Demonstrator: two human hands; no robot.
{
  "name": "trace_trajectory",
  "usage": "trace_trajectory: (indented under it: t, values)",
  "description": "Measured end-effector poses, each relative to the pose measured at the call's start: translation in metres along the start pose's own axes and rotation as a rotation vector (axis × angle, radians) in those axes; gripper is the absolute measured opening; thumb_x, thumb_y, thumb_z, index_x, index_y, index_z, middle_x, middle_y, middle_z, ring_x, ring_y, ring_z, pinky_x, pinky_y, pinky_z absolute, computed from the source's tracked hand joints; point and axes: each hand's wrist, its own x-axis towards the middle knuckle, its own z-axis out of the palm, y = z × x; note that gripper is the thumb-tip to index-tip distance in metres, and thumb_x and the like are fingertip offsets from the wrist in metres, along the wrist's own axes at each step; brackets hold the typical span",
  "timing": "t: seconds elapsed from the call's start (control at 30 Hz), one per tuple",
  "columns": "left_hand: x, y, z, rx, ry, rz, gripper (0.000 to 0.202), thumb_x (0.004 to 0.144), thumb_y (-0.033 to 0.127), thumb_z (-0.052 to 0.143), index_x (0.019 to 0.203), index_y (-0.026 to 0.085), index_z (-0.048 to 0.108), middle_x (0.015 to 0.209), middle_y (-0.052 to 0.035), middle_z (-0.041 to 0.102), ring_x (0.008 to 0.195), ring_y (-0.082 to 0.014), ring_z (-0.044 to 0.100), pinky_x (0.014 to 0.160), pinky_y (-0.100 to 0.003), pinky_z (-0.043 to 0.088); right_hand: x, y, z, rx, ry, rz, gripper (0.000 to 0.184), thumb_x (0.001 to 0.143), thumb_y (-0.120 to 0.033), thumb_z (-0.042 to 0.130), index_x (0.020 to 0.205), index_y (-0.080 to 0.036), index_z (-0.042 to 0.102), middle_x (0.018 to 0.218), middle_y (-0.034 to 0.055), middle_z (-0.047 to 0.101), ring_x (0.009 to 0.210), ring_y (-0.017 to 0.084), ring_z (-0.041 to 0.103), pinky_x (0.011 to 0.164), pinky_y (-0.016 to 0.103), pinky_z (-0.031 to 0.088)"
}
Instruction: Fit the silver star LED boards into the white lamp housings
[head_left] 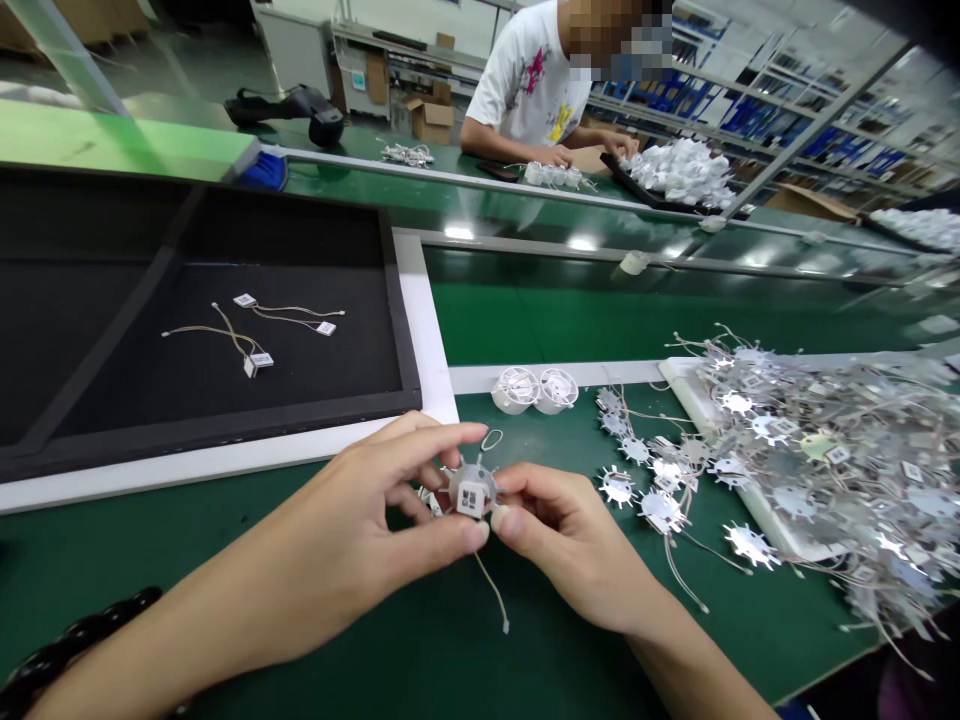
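Between my two hands, above the green table, is a silver star-shaped metal plate point(484, 480) with a white square module point(470, 499) on its face. A thin wire with a small plug hangs below it, and a wire loop stands above. My left hand point(382, 520) is closed around its left side, thumb under the module. With thumb and index finger, my right hand point(551, 530) pinches the plate's right edge. Something white and reddish shows partly behind my left fingers; I cannot make it out. Two white round plastic housings point(516, 390) stand side by side just beyond my hands.
On the right, a heap of silver star-shaped plates with wires point(847, 450) covers a white foam tray point(694, 400). To the left, a black tray point(300, 390) holds several small wired modules. Across the green conveyor point(540, 310), a person point(525, 80) handles white parts.
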Motion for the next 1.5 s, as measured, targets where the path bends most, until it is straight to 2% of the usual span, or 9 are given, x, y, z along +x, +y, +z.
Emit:
trace_trajectory:
  t: [0.23,0.43,0.63,0.8,0.97,1.13,1.3,1.4,1.5]
  values:
    - [0.013,0.006,-0.008,-0.235,-0.192,-0.187,0.027,0.093,0.041,0.073,0.115,0.025,0.074,0.095,0.0021,0.07,0.077,-0.0107,0.066,0.075,-0.021,0.058,0.001,-0.001,0.0,-0.028,-0.027,0.008,0.028,0.088,-0.044,0.081,0.08,-0.018,0.074,0.064,-0.0047,0.051,0.057,0.009,0.038,0.053,0.023,0.032]
    - [0.014,0.005,-0.011,-0.215,-0.238,-0.084,0.013,0.098,0.031,0.065,0.099,0.023,0.074,0.084,0.0019,0.071,0.073,-0.0119,0.066,0.07,-0.023,0.059,0.0,-0.002,-0.004,-0.102,-0.051,0.106,0.033,0.089,-0.051,0.077,0.088,-0.018,0.076,0.067,-0.0014,0.061,0.059,0.012,0.047,0.055,0.026,0.035]
    - [0.015,0.0,-0.009,0.028,-0.159,-0.004,0.02,0.099,0.038,0.062,0.102,0.024,0.076,0.088,-0.0005,0.078,0.076,-0.0179,0.074,0.068,-0.028,0.063,0.003,-0.007,-0.005,-0.182,-0.006,0.18,0.036,0.086,-0.052,0.078,0.073,-0.019,0.069,0.067,0.0003,0.064,0.061,0.014,0.051,0.057,0.027,0.038]
    - [0.011,-0.017,-0.024,0.509,-0.122,0.078,0.035,0.103,0.044,0.058,0.134,0.028,0.067,0.12,-0.005,0.078,0.103,-0.0257,0.076,0.085,-0.038,0.064,0.007,-0.009,-0.017,-0.348,0.075,0.149,0.037,0.092,-0.049,0.068,0.069,-0.02,0.065,0.068,0.0016,0.065,0.062,0.014,0.05,0.056,0.027,0.037]
    - [0.01,-0.032,-0.026,0.818,-0.266,0.303,0.057,0.095,0.02,0.069,0.149,0.026,0.052,0.155,-0.0086,0.057,0.137,-0.031,0.06,0.109,-0.045,0.054,0.006,-0.01,-0.033,-0.475,0.094,0.178,0.04,0.095,-0.052,0.063,0.069,-0.02,0.064,0.066,0.0011,0.061,0.059,0.014,0.045,0.054,0.028,0.033]
    - [0.014,-0.031,-0.001,0.954,-0.257,0.241,0.05,0.093,0.025,0.073,0.14,0.016,0.058,0.131,-0.0141,0.073,0.114,-0.0342,0.073,0.09,-0.045,0.061,0.007,-0.008,-0.03,-0.456,-0.013,0.284,0.041,0.092,-0.054,0.066,0.07,-0.02,0.065,0.066,0.0014,0.061,0.06,0.014,0.046,0.055,0.028,0.034]
    - [0.009,-0.034,0.012,0.983,-0.068,0.285,0.082,0.088,0.049,0.08,0.152,0.014,0.042,0.134,-0.0165,0.07,0.114,-0.0362,0.072,0.082,-0.043,0.061,0.009,-0.006,-0.028,-0.46,-0.043,0.311,0.042,0.092,-0.054,0.068,0.068,-0.02,0.065,0.068,0.0015,0.063,0.062,0.014,0.048,0.056,0.028,0.035]
    - [0.008,-0.035,0.009,0.909,0.0,0.406,0.058,0.091,0.045,0.078,0.138,0.022,0.053,0.13,-0.0091,0.072,0.113,-0.0309,0.072,0.084,-0.038,0.059,0.009,-0.006,-0.028,-0.429,-0.056,0.312,0.046,0.089,-0.059,0.07,0.066,-0.02,0.064,0.065,-0.0001,0.059,0.061,0.014,0.046,0.057,0.028,0.034]
    - [0.011,-0.033,0.006,0.92,-0.018,0.555,0.031,0.095,0.033,0.075,0.118,0.018,0.061,0.114,-0.0076,0.075,0.101,-0.029,0.074,0.078,-0.038,0.058,0.011,-0.005,-0.025,-0.397,-0.08,0.329,0.048,0.087,-0.062,0.071,0.066,-0.02,0.063,0.063,-0.0011,0.056,0.06,0.014,0.043,0.056,0.028,0.032]
